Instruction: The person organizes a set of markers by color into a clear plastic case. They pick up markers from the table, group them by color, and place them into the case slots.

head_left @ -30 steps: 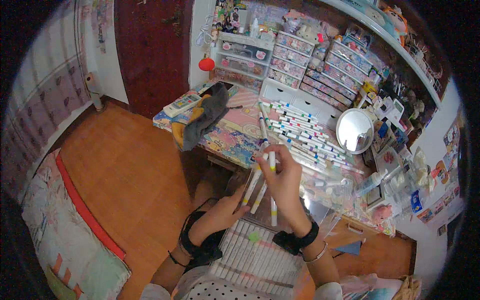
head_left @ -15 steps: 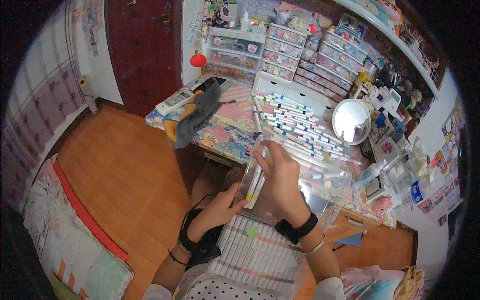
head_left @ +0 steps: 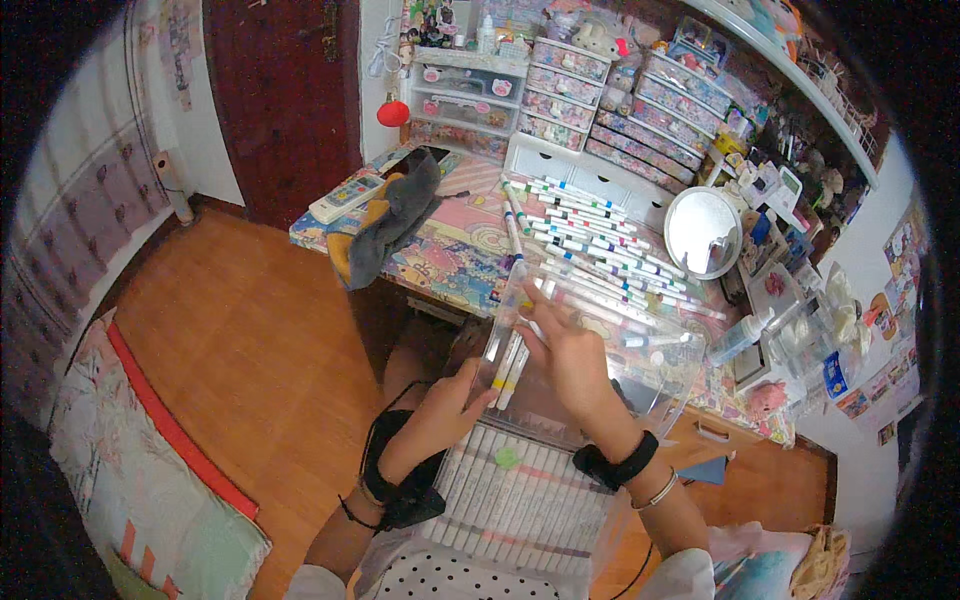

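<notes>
A clear plastic marker case [head_left: 545,400] rests tilted over my lap and against the desk edge. My left hand [head_left: 435,420] grips its left side, thumb on the rim. A few white markers [head_left: 508,372] with yellow bands lie along the left wall inside. My right hand [head_left: 575,365] is over this part, its fingers closed around a white marker that is mostly hidden by them. Closer to me, a row of white markers [head_left: 510,490] fills the case's other part, with a small green piece [head_left: 507,458] on top.
Many loose markers [head_left: 600,240] are spread over the patterned desk [head_left: 440,265]. A round mirror [head_left: 703,232] stands to their right. On the left are a grey cloth pouch [head_left: 395,225] and a white remote control [head_left: 345,198]. Small drawer units [head_left: 565,95] line the back.
My right hand has shifted slightly right and toward me, its fingers more curled over the case. The left hand keeps its hold on the side. The view has moved slightly.
</notes>
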{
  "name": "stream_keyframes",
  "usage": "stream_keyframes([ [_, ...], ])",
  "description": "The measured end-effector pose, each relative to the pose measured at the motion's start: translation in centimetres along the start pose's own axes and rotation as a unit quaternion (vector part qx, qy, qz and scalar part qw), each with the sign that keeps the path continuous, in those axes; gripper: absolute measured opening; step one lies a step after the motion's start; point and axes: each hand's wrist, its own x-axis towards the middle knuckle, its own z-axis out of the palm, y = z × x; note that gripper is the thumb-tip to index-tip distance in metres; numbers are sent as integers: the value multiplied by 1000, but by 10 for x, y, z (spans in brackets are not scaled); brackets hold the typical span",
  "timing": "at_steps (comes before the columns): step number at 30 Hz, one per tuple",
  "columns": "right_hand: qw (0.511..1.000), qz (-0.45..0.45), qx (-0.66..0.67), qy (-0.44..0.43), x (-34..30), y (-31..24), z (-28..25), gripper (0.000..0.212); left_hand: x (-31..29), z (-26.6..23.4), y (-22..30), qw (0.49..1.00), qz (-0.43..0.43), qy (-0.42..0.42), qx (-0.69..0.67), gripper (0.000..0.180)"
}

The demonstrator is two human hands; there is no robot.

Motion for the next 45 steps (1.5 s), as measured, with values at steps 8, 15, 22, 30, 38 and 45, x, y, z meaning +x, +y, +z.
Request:
stream_keyframes([
  [8,998,27,11,63,-25,6,-16,23,14,-16,-15,991,54,-119,5,85],
  [15,999,36,-2,25,-29,23,-17,54,21,-24,8,990,33,-97,94,100],
  [22,998,50,-22,-23,-30,19,-19,51,13,-24,19,998,-1,-54,29,101],
  [30,991,35,-119,-56,-31,12,-18,70,19,-28,21,982,83,-55,159,103],
  [38,988,40,-145,-46,-33,10,-14,73,18,-34,27,971,36,-95,214,96],
  [45,988,43,-137,-51,-36,7,-15,73,24,-26,40,971,83,-26,223,85],
])
